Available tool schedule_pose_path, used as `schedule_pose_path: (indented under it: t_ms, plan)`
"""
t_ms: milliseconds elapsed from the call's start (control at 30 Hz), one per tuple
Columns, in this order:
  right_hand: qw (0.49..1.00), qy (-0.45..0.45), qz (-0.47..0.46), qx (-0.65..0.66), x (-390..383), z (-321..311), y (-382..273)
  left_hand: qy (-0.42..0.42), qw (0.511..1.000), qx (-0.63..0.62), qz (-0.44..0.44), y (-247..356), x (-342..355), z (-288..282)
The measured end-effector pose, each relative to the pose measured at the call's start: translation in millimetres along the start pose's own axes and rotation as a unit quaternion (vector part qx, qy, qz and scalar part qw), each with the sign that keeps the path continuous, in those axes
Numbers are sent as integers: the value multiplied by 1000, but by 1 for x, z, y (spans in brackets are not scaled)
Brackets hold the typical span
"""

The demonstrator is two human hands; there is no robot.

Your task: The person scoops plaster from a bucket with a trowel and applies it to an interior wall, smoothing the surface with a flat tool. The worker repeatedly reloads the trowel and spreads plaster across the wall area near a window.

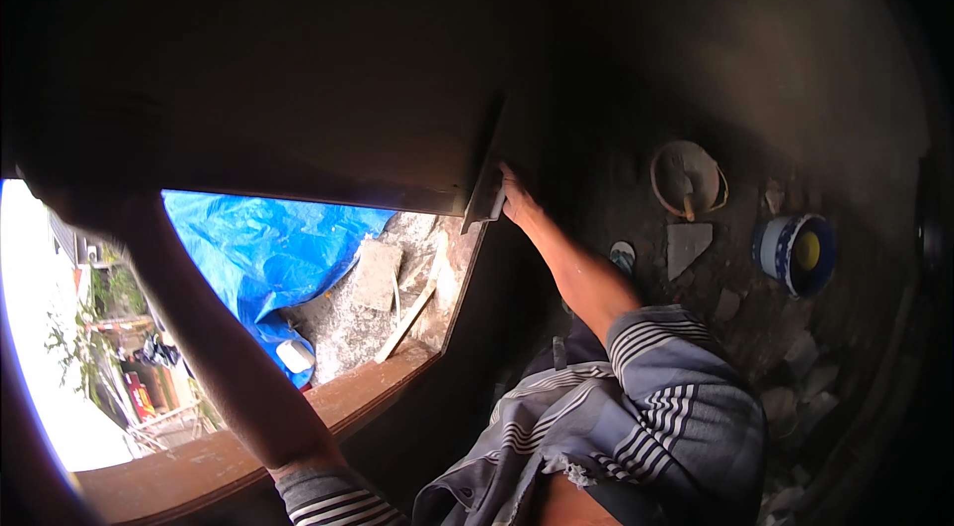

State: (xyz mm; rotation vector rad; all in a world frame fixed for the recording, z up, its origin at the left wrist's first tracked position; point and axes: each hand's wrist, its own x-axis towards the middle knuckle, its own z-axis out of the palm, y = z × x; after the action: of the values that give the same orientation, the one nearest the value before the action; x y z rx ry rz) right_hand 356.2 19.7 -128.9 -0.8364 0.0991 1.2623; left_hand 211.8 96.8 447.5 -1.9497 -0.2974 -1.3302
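Observation:
My right hand (512, 190) grips a long flat-bladed tool (482, 193), like a trowel or float, held upright against the right end of a dark overhead surface (328, 99). My left hand (84, 193) is raised into shadow at the surface's lower edge on the left, touching or very near it; its fingers are too dark to make out. Beneath the surface is an opening with a brown wooden sill (199, 466). Through it a blue tarp (253, 248) lies outside.
On the dark floor at right stand a grey bucket (671, 168) with a tool in it and a blue-and-white bucket (768, 253). A triangular slab (686, 248) and rubble lie nearby. Boards (402, 327) lie beyond the sill. My sandalled foot (622, 255) shows below.

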Motion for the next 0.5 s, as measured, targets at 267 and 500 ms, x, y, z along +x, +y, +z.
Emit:
schedule_pose_path:
  t_ms: [267,500]
  plan:
    - [988,-137,-39,51,-102,159,-164,39,980,-67,-182,7,6,-11]
    - [894,-425,-118,84,-131,131,-217,145,838,-348,-396,23,3,-3]
